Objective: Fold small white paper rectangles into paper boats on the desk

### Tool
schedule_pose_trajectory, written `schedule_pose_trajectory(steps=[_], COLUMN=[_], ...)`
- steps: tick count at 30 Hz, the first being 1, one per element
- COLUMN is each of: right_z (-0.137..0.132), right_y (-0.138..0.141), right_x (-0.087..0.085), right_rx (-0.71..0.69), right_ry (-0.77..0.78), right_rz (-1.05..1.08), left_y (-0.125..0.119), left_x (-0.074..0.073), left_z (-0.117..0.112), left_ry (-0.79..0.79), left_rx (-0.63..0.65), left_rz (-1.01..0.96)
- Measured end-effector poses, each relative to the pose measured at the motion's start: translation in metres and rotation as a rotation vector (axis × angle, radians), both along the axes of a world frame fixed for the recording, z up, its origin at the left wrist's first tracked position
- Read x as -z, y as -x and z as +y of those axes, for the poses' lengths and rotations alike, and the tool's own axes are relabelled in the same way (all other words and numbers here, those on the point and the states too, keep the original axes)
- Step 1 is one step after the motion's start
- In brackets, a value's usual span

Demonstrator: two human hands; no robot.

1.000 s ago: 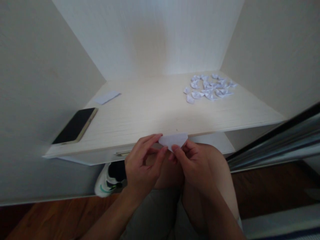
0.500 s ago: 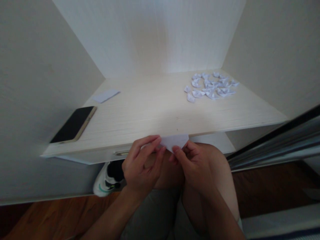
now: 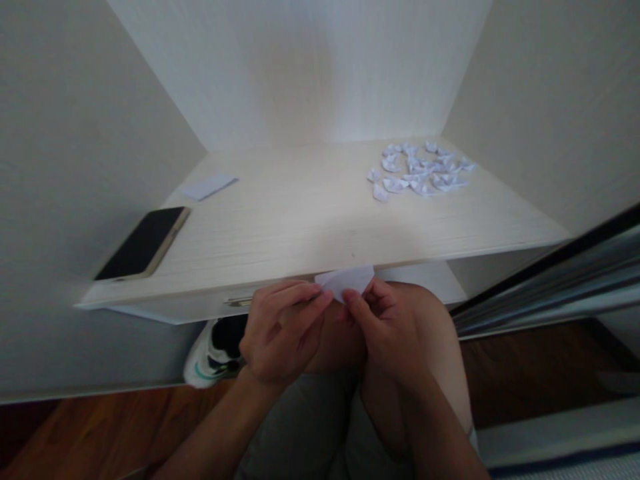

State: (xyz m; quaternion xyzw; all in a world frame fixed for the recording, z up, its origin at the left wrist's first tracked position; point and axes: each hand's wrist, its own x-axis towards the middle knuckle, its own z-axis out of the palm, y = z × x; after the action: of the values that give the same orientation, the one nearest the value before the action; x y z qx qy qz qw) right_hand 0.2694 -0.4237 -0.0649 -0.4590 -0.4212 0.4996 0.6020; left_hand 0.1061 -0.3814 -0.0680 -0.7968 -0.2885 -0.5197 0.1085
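Observation:
Between my two hands is a small folded piece of white paper (image 3: 350,279), held over my knees just in front of the desk edge. My left hand (image 3: 285,327) pinches its left corner between thumb and fingers. On the right side, my right hand (image 3: 387,323) grips the lower edge, the thumb lying on top and the other fingers curled beneath. The paper's underside is hidden.
Several small folded paper boats (image 3: 420,170) lie grouped at the back right of the white desk (image 3: 280,220). A flat stack of paper (image 3: 210,187) and a phone (image 3: 145,243) rest on the left. Below are a drawer handle (image 3: 239,302) and a shoe (image 3: 210,357).
My left thumb has slid a little up onto the paper and its fingers have drawn closer together. The paper's left part looks more angled. The whole view has shifted slightly.

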Motion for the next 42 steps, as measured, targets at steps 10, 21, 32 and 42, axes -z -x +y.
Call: schedule_pose_trajectory(steps=[10, 21, 32, 42], right_z=[-0.001, -0.001, -0.001, -0.002], right_y=[0.0, -0.001, -0.001, -0.001], right_x=[-0.001, 0.001, 0.0, 0.005], right_rx=[-0.009, -0.037, -0.012, -0.014], right_ry=[0.011, -0.007, -0.011, -0.029], right_rz=[-0.062, -0.071, -0.089, -0.173], left_y=[-0.006, -0.004, -0.007, -0.002], left_x=[-0.025, -0.051, -0.03, -0.036], left_z=[0.008, 0.015, 0.009, 0.008], left_ry=[0.379, 0.621, 1.082, 0.973], left_rx=[0.107, 0.213, 0.338, 0.272], left_rz=[-0.133, 0.085, -0.452, -0.304])
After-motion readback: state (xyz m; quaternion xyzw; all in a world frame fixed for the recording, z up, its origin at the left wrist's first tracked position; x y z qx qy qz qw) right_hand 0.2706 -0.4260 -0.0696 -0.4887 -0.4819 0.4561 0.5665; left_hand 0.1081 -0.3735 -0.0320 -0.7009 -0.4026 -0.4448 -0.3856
